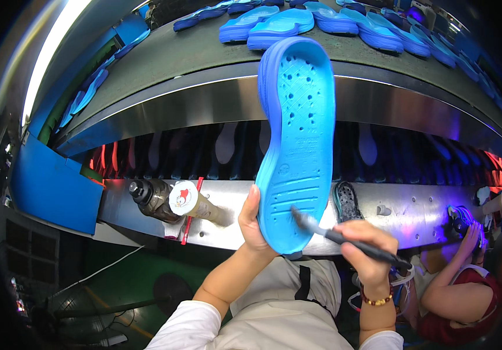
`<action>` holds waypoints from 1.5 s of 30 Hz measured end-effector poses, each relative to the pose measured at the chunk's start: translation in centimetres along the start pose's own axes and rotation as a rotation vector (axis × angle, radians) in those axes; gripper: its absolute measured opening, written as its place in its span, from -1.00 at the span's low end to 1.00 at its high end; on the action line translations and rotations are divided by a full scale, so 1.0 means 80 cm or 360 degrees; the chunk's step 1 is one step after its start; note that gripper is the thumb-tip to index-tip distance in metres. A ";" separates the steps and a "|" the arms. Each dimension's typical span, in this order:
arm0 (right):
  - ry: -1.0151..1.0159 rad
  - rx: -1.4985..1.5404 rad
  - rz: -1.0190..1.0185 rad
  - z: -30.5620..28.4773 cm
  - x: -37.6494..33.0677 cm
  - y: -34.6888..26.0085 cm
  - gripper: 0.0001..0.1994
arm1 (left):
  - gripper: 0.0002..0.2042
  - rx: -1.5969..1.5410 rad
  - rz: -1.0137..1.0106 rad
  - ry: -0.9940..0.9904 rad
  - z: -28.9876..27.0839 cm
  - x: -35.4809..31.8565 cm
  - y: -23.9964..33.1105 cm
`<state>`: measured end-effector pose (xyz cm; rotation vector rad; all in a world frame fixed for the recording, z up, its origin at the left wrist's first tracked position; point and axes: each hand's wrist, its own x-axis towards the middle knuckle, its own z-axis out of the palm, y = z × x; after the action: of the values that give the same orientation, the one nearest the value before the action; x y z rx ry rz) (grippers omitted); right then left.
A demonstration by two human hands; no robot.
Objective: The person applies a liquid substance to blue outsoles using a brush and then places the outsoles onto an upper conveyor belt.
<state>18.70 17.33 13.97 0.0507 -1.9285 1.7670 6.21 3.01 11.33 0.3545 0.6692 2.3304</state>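
Head view: a blue shoe sole [300, 146] stands tilted up from the left hand [255, 224], its inner face toward the camera, perforated at the far end and ridged nearer the grip. That hand is partly closed on the lower end, thumb along the left edge; its other fingers are largely hidden behind the sole. To its right, the right hand [370, 251] is curled around the dark handle of a brush [359, 244], whose bristles point leftward at the ridged area; whether they touch it, I cannot tell. Just beyond the right hand, a dark speckled sole [347, 201] lies on a metal ledge [432, 226]. Left of the left hand stand a lidded cup [204, 208] and, farther out, a dark bottle [156, 201], with a red stick [188, 226] by the cup. Well beyond both hands, a greenish conveyor belt [204, 65] carries more blue soles [289, 22]. Far right of the right hand, a co-worker's hand [471, 240] is raised near the ledge.
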 end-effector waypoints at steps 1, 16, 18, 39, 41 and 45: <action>-0.0006 0.0036 -0.0003 0.005 0.003 0.008 -0.80 | -0.19 0.0049 0.0008 0.0014 -0.003 0.005 -0.002; -0.0664 -0.0377 -0.0376 -0.006 0.022 -0.011 -0.81 | -0.43 -0.0297 -0.0281 -0.0214 -0.008 0.026 0.021; -0.0982 -0.0409 -0.0455 0.009 0.011 -0.025 -0.82 | -0.49 -0.0478 -0.0488 -0.0246 -0.007 0.031 0.027; -0.1352 -0.0759 0.0050 -0.066 0.045 -0.024 -0.76 | -0.43 0.0813 -0.1472 -0.0308 0.024 0.029 0.074; -0.1602 -0.1112 -0.0114 -0.072 0.051 -0.040 -0.76 | -0.43 0.0852 -0.1378 -0.0274 0.024 0.024 0.077; -0.1171 -0.0600 0.0085 -0.088 0.058 -0.014 -0.78 | -0.41 0.0998 -0.1359 -0.0247 0.022 0.025 0.084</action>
<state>17.55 25.25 16.89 0.5900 -2.7689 1.4958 1.90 0.70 16.64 0.4117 1.1859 1.2461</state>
